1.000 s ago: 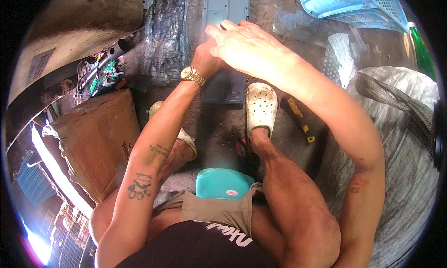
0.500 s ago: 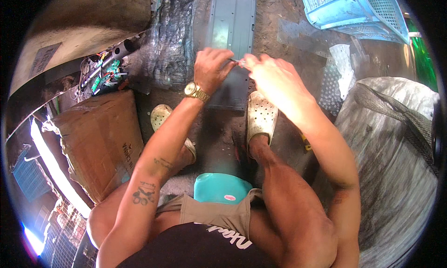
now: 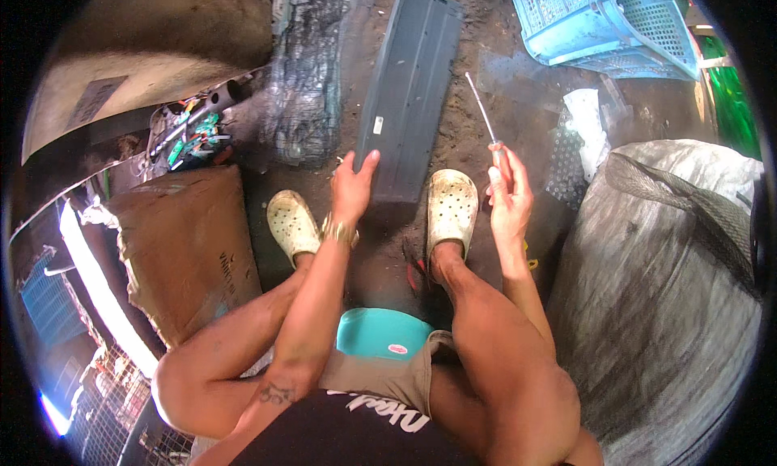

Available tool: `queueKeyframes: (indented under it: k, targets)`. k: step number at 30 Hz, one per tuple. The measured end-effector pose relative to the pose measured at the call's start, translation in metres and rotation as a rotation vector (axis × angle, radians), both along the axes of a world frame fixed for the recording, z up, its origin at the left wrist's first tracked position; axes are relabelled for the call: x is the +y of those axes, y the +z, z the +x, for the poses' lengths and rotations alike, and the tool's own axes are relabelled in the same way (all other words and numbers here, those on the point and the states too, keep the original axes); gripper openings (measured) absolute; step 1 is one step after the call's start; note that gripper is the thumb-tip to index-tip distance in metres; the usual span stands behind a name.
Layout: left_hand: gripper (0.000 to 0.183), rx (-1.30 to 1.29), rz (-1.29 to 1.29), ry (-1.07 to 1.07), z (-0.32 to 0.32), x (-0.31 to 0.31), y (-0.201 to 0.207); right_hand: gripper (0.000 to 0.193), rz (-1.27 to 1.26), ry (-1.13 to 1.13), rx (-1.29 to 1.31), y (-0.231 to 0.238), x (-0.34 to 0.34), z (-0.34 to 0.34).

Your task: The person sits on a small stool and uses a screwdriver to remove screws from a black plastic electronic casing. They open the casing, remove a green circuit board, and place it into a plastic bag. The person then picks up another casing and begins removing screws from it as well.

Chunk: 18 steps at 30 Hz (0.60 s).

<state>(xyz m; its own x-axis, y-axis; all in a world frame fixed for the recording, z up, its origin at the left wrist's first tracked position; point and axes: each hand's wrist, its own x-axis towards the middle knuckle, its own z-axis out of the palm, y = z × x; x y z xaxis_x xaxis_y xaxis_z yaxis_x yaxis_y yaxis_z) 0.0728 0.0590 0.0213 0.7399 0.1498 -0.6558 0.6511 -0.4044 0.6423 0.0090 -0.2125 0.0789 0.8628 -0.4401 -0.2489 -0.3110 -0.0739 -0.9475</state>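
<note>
- Brown, gritty floor (image 3: 372,252), scuffed dirt underfoot.
- Dark crinkled plastic sheet (image 3: 306,78) spread on it at the far left.
- Blue perforated crate (image 3: 566,29), far right.
- White sheet (image 3: 587,126) and bubbled clear plastic (image 3: 564,175), just beside the grey-white sack (image 3: 647,320).
- Two pale clogs (image 3: 453,207), worn, planted apart.
- Red-handled tool (image 3: 413,273) beside the right clog.
- Grey panel (image 3: 413,86), tipped; I can't tell whether its edge touches the dirt.

Smooth matt panel (image 3: 409,94), glossy metal screwdriver shaft (image 3: 481,108)
</note>
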Motion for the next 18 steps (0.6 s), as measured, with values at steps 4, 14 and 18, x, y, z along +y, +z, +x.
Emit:
queueKeyframes:
  k: [4,14,18]
  targets:
    - [0.07,-0.165,0.24,-0.211,0.013,0.017,-0.032,0.043,0.083,-0.044,-0.093,0.004,-0.014,0.029]
    - [0.052,-0.139,-0.097,-0.014,-0.006,0.01,-0.037,0.031,-0.127,0.052,0.05,0.013,-0.016,0.013]
    - [0.051,-0.131,-0.138,0.184,-0.054,-0.043,0.002,0.026,-0.203,0.066,0.027,0.032,-0.028,0.013]
